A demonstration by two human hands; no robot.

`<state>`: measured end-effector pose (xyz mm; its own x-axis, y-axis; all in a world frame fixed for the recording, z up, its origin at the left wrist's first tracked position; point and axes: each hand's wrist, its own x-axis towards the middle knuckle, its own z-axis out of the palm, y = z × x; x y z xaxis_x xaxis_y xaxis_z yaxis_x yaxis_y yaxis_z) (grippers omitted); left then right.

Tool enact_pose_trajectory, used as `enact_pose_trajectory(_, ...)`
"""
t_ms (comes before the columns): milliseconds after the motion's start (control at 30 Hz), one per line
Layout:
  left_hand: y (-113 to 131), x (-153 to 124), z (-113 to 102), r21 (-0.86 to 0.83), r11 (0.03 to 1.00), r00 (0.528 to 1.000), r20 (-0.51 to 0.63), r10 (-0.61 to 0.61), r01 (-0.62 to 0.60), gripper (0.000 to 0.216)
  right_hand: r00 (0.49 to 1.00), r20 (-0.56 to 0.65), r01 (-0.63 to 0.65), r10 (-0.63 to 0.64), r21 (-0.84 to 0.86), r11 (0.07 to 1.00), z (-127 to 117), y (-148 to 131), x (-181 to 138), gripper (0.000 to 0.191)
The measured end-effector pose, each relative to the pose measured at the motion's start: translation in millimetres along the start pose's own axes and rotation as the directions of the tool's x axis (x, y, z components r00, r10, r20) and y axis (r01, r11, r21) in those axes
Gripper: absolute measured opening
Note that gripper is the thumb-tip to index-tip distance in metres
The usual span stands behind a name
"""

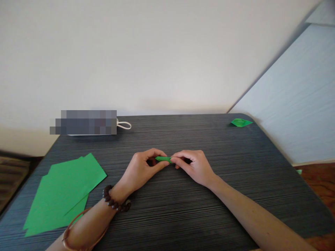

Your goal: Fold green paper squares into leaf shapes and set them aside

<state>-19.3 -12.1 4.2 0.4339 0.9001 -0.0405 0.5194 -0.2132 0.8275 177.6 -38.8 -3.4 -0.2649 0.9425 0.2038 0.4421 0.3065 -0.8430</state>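
Note:
At the middle of the dark striped table [183, 209], my left hand [142, 169] and my right hand [195, 165] meet fingertip to fingertip. Both pinch a small, narrow folded piece of green paper [163, 159] just above the tabletop. Only a short strip of it shows between my fingers; the rest is hidden inside them. A dark bead bracelet and a thin bangle sit on my left wrist.
A stack of green paper sheets [64, 191] lies at the table's front left. A finished folded green paper shape [240, 122] rests at the far right corner. A blurred-out object with a white loop [124, 124] lies at the far edge. White wall behind.

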Motion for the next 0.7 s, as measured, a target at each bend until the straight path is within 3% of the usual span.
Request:
enact_pose_trajectory(267, 5.5, 0.0, 2.7, 0.081, 0.995, 0.999, -0.008, 0.052, -0.051, 0.020, 0.998, -0.015, 0.053, -0.055, -0.087, 0.995, 4.4, 1.0, -0.7, 0.014)
enact_pose_trajectory(400, 2.7, 1.4, 0.8, -0.021, 1.000, 1.000, -0.006, -0.019, 0.019, 0.021, 0.999, -0.009, 0.039, -0.040, -0.080, 0.996, 3.2, 0.3, 0.2, 0.013)
enact_pose_trajectory(567, -0.2, 3.8, -6.5, -0.223, 0.972, 0.993, 0.105, -0.052, 0.074, 0.021, 1.000, 0.023, -0.020, 0.019, 0.016, 1.000, -1.1, -0.2, 0.9, 0.016)
enact_pose_trajectory(700, -1.1, 3.9, -5.8, -0.276, 0.957, 0.995, 0.078, -0.068, 0.087, 0.020, 0.998, 0.029, -0.049, 0.047, 0.085, 0.995, -1.4, -0.9, 1.2, 0.018)
